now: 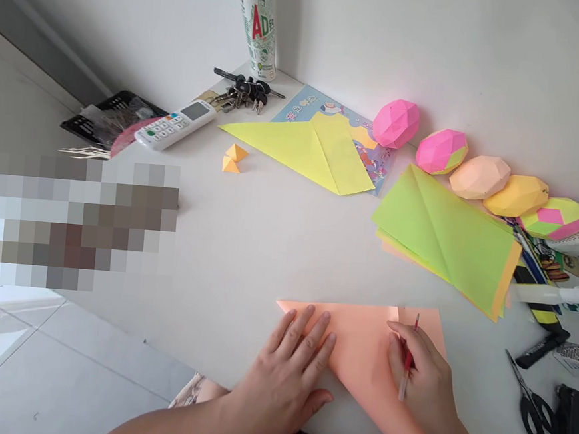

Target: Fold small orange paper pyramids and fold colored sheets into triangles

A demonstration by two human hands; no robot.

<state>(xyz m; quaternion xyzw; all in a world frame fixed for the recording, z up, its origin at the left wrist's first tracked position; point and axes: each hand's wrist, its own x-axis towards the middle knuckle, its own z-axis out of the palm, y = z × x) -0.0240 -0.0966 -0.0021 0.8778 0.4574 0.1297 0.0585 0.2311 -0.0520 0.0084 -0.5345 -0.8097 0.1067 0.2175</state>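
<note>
A sheet of orange paper [362,343], partly folded over, lies at the front of the table. My left hand [292,358] rests flat on its left part, fingers spread. Over the right part of the paper is my right hand [425,368], fingers closed around a thin red pen refill [409,357]. The thumb and forefinger of that hand are at a crease near the sheet's upper edge. Behind lies a folded yellow-green paper [295,150] on a printed blue booklet [298,107]. A stack of creased green paper [438,235] is to the right.
Several faceted paper shapes, including a pink one [396,124], line the wall. Scissors [530,403] and a black pouch [574,426] lie at right. Keys [249,92], a spray can [259,27], a white keypad device [176,124] and small orange paper pieces [234,159] are farther back.
</note>
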